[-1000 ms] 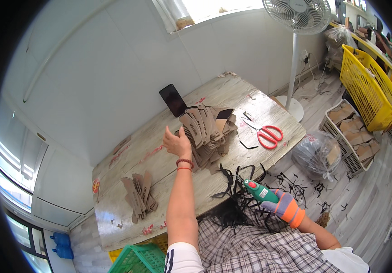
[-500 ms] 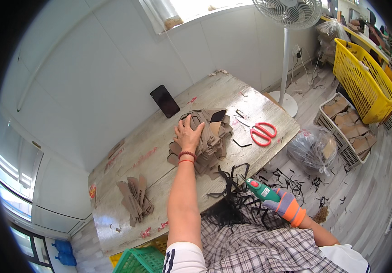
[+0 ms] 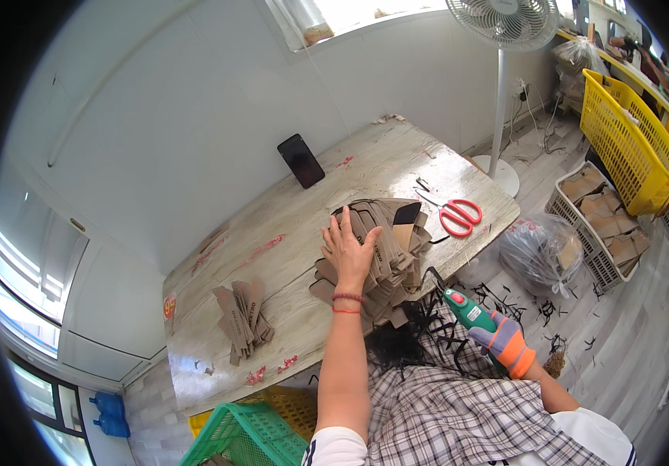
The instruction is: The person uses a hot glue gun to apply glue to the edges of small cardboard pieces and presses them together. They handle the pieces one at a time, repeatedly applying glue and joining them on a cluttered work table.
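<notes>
My left hand [image 3: 347, 250] lies with spread fingers on the left side of a heaped pile of flat grey-brown strap-like pieces [image 3: 385, 260], some with dark edges. Printing shows on several of them. In an orange and purple work glove, my right hand [image 3: 507, 346] grips a green handheld power tool [image 3: 468, 311] with a red button. The tool's tip points toward the table's near edge, just right of the pile. Loose black strips [image 3: 431, 322] hang and lie below the tip, over the plaid apron [image 3: 458, 408] on my lap.
Red-handled scissors [image 3: 460, 218] lie right of the pile. A dark phone [image 3: 301, 161] leans against the wall, and a smaller pile of strap pieces [image 3: 245, 318] sits at left. Green basket [image 3: 249, 435] below; fan [image 3: 500, 116], plastic bag [image 3: 540, 252] and yellow crate [image 3: 633, 151] at right.
The pile has slid toward the near right edge of the table with my left hand on it. Black strips near the tool tip have dropped lower. The whole view has shifted slightly.
</notes>
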The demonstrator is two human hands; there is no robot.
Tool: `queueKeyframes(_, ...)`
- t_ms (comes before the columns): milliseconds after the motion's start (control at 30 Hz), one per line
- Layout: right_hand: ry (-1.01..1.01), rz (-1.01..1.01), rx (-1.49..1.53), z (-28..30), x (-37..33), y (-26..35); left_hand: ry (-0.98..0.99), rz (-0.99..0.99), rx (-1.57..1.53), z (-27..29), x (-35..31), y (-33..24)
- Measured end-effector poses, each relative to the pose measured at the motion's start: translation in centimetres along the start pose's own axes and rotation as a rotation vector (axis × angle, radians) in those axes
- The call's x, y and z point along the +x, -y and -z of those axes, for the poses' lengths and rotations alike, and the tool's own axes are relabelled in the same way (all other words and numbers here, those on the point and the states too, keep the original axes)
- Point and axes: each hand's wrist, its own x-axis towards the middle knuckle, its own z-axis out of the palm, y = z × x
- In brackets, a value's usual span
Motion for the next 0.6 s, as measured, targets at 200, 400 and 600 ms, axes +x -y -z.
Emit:
queueKeyframes(200, -0.002, 0.046, 0.034, -0.5, -0.4, 0.3, -0.337, 0.22, 0.007, 2.8, -6.0, 9.1)
queueKeyframes(400, 0.038, 0.081, -0.114, -1.7, -0.8, 2.4, -0.11, 0.429, 0.29, 1.3, -9.8, 10.7)
queueKeyframes(600, 0.064, 0.152, -0.276, -2.1, -1.0, 3.0, -0.357, 0.415, -0.054, 1.5, -9.6, 9.5)
